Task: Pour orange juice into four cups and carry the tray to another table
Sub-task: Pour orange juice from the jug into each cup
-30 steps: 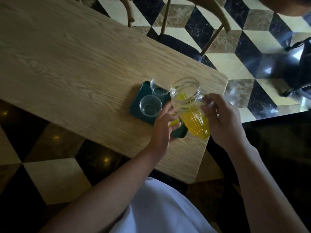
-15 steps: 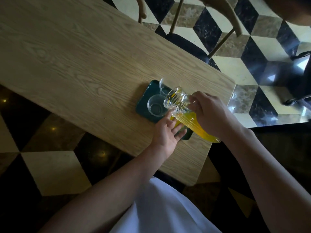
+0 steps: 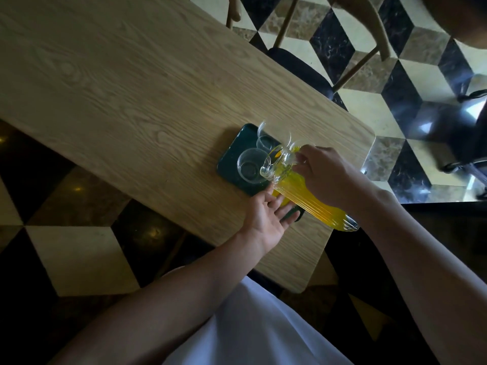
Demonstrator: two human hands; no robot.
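Note:
A dark green tray (image 3: pixel 230 157) lies near the right end of the wooden table (image 3: pixel 131 88). Two clear cups stand on its far half: a nearer one (image 3: pixel 249 166) and a farther one (image 3: pixel 268 138), both looking empty. My right hand (image 3: pixel 332 176) grips the handle of a ribbed glass pitcher (image 3: pixel 312 202) of orange juice. The pitcher is tipped almost flat, with its spout over the nearer cup's rim. My left hand (image 3: pixel 266 216) rests on the tray's near end with fingers spread, touching a cup with yellow juice (image 3: pixel 277 197), which is mostly hidden under the pitcher.
A wooden chair with a dark seat (image 3: pixel 297 64) stands behind the table. The floor is shiny black, cream and brown tile. A wheeled chair base (image 3: pixel 469 143) sits at the right. Part of another person (image 3: pixel 461 17) shows at the top right corner.
My right hand has tipped the pitcher from nearly upright to almost flat, swinging its spout left over the nearer empty cup. My left hand's fingers have opened out beside the filled cup.

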